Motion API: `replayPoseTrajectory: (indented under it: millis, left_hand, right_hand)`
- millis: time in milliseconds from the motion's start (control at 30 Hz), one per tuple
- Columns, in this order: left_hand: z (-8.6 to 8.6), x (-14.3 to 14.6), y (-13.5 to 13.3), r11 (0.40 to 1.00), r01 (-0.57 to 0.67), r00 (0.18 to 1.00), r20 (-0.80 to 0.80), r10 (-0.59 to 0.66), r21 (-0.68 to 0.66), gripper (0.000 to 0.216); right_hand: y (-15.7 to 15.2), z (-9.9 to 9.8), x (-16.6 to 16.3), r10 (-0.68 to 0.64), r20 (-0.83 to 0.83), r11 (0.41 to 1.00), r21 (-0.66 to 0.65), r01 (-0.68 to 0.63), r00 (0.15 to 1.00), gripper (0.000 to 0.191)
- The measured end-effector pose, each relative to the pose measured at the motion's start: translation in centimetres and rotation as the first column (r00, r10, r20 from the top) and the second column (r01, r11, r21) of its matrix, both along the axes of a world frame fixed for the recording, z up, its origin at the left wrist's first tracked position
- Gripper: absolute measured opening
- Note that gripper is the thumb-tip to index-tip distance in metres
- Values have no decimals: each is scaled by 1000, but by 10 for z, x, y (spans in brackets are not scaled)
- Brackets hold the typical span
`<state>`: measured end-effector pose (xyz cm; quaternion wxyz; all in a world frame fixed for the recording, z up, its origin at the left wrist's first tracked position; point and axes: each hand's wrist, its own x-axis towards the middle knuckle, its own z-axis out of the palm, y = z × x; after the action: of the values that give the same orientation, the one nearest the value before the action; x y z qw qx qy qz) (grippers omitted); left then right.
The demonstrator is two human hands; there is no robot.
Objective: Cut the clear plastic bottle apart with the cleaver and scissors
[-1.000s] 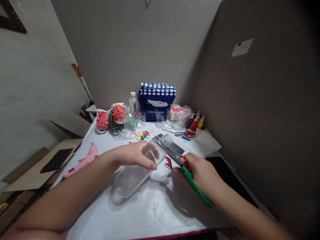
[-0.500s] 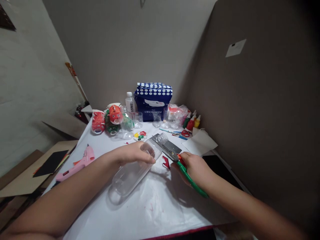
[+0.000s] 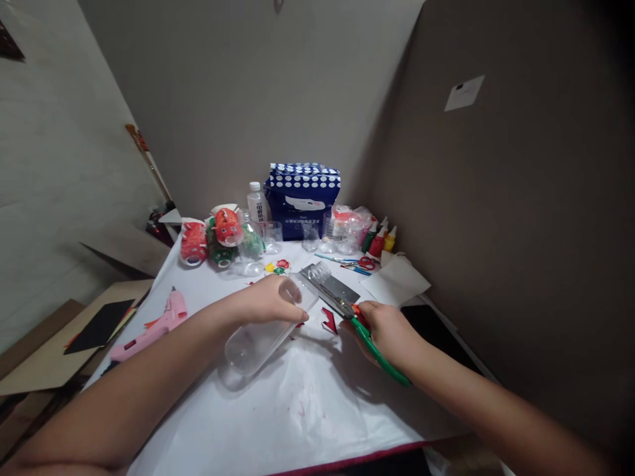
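Note:
My left hand [image 3: 275, 301] is wrapped round a clear plastic bottle [image 3: 255, 347], tilted with its neck pointing away and to the right. In my right hand [image 3: 381, 327] is a pair of scissors [image 3: 370, 347] with green and orange handles. The blades reach the bottle near its shoulder and neck; whether they are cutting into the plastic I cannot tell. Beneath the blades lies a dark grey flat plate [image 3: 340, 289]. A red cut scrap [image 3: 329, 320] rests on the white table cover between my hands.
A pink glue gun [image 3: 161, 324] lies at the left. Behind are red and green animal-faced crafts [image 3: 193, 241], a blue bag [image 3: 303, 208], clear bottle pieces [image 3: 272, 237] and paint bottles [image 3: 378, 239]. Brushes, red-handled scissors [image 3: 367, 263] and white paper [image 3: 397, 279] lie at the right.
The bottle's base end has risen slightly, and the bottle has shifted a little in my left hand's grip. My right hand and the scissors stay almost where they were.

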<state>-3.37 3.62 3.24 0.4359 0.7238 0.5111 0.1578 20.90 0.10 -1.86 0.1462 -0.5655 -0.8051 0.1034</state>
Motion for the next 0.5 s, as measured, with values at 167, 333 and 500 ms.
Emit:
replayPoseTrajectory:
  millis: [167, 333, 500]
  left_hand:
    - [0, 5, -3, 1000, -16, 993, -117, 18, 19, 37]
    - [3, 8, -7, 998, 25, 983, -183, -16, 49, 34]
    - [5, 11, -11, 998, 23, 981, -191, -12, 53, 32]
  right_hand:
    - [-16, -1, 1, -57, -11, 998, -37, 56, 998, 26]
    - [-29, 2, 1, -117, -72, 986, -128, 108, 991, 30]
    - [-36, 1, -2, -147, -127, 979, -163, 126, 981, 28]
